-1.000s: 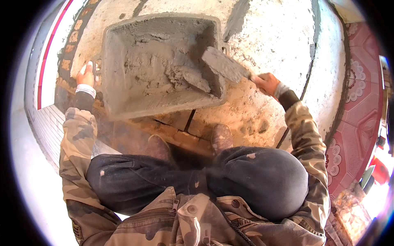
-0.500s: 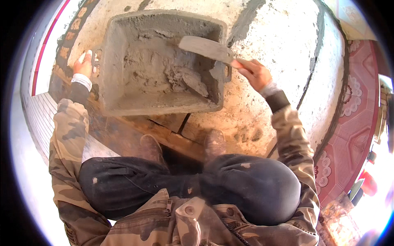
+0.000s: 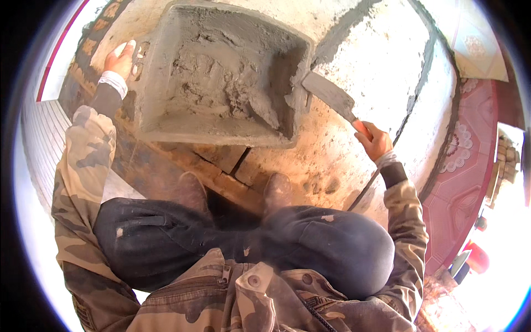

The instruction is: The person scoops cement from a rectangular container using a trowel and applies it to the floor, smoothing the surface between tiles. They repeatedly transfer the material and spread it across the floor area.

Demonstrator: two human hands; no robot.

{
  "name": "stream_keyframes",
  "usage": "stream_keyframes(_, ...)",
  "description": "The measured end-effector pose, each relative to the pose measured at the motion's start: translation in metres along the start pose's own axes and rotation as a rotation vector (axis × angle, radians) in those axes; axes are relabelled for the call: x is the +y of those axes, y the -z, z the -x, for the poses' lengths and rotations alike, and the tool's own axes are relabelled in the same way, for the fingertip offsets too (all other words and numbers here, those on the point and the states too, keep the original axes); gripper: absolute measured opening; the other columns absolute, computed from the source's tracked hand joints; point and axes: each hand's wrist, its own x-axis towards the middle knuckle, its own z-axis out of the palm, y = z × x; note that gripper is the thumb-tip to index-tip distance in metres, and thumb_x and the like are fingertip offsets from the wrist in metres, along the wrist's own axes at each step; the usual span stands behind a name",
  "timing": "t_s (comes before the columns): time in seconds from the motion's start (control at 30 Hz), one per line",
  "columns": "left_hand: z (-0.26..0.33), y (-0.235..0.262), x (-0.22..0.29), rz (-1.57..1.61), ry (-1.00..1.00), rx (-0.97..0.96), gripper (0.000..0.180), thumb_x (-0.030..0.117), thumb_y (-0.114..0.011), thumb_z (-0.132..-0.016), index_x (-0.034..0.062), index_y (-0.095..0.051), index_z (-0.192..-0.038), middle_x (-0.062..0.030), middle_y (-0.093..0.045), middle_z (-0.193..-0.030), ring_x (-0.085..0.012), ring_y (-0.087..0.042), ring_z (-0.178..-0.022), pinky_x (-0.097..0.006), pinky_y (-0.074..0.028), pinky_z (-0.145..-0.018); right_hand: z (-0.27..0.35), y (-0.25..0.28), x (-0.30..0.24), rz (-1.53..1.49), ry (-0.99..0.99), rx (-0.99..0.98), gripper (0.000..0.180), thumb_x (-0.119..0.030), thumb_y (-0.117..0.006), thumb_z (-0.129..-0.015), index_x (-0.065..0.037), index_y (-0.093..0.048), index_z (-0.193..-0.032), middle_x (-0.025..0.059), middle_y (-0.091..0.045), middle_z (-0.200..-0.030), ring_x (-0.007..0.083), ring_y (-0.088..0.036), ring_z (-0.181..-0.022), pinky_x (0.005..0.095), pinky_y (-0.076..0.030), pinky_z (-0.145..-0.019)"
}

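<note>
On the pale floor (image 3: 376,66), in front of the person's boots (image 3: 276,191), I see a big tub (image 3: 221,135) with wet grey mud (image 3: 215,77) in it. The trowel (image 3: 330,92) is just outside the tub, by its right side. A moment ago it was up over the mud, with its blade reaching across the tub's right edge. Now it has come back out, lower and more to the right. The right hand (image 3: 377,142) has come down and out with it. The mud lump near the tub's right side looks about the same as before. The tub looks more turned now, but I can't tell if it moved or the head did.

The trowel's tip (image 3: 307,81) points up and left, at the tub's right rim. I can't tell if it touches. Its long line slants down from there to the orange handle (image 3: 362,130), which points back toward the person. Before, it lay flatter, more from side to side. Now I see the wide face of the blade, smeared with grey.

The right hand has its fingers curled tight around the handle. The left hand (image 3: 119,60) is at the tub's left side, with its thumb showing. I can't tell if it grips the tub there.
</note>
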Motion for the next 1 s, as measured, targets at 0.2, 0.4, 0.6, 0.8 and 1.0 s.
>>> stream_keyframes(0.2,0.011,-0.001,0.025,-0.16,-0.135,-0.019,0.043,0.036,-0.056,-0.102,-0.0012,-0.064,-0.122,-0.006,-0.071,-0.084,-0.0128,-0.052,-0.051,-0.032,-0.044,-0.051,-0.053,0.078,-0.039,-0.067,0.113,-0.018,0.034,-0.034,-0.066,-0.098,0.0,-0.072,-0.097,0.0122,-0.064,-0.067,0.0173,-0.056,-0.057,0.0357,-0.047,-0.054)
stream_keyframes(0.4,0.028,-0.021,0.048,-0.278,-0.345,-0.01,0.037,0.034,-0.057,-0.101,0.0016,-0.067,-0.116,-0.0055,-0.07,-0.084,-0.0128,-0.055,-0.054,-0.03,-0.044,-0.05,-0.157,0.12,-0.116,0.76,0.187,0.019,0.033,-0.04,-0.055,-0.101,-0.009,-0.067,-0.101,0.0187,-0.07,-0.079,0.0398,-0.069,-0.075,0.0489,-0.054,-0.068)
stream_keyframes(0.6,0.011,-0.032,0.035,-0.529,-0.575,0.258,0.032,0.03,-0.052,-0.101,0.0026,-0.068,-0.097,-0.0127,-0.069,-0.079,-0.0243,-0.064,-0.064,-0.04,-0.051,-0.063,-0.168,0.079,-0.137,0.82,0.254,-0.093,0.029,-0.033,-0.055,-0.1,-0.007,-0.064,-0.103,0.0213,-0.07,-0.084,0.0419,-0.07,-0.077,0.0518,-0.056,-0.068)
stream_keyframes(0.8,0.053,-0.047,0.095,-0.386,-0.353,0.057,0.034,0.032,-0.053,-0.099,0.0026,-0.069,-0.094,-0.0176,-0.071,-0.087,-0.0328,-0.067,-0.077,-0.045,-0.052,-0.072,-0.117,0.06,-0.147,0.76,0.185,-0.225,0.027,-0.031,-0.056,-0.1,-0.006,-0.065,-0.104,0.0202,-0.069,-0.077,0.0399,-0.07,-0.074,0.0506,-0.056,-0.066)
stream_keyframes(1.0,0.045,-0.055,0.097,-0.44,-0.418,0.105,0.033,0.032,-0.053,-0.099,0.0026,-0.069,-0.093,-0.0185,-0.071,-0.088,-0.0342,-0.067,-0.079,-0.045,-0.052,-0.074,-0.101,0.042,-0.181,0.727,0.223,-0.404,0.036,-0.037,-0.053,-0.101,-0.005,-0.07,-0.099,0.0203,-0.07,-0.081,0.0403,-0.07,-0.079,0.0495,-0.056,-0.07)
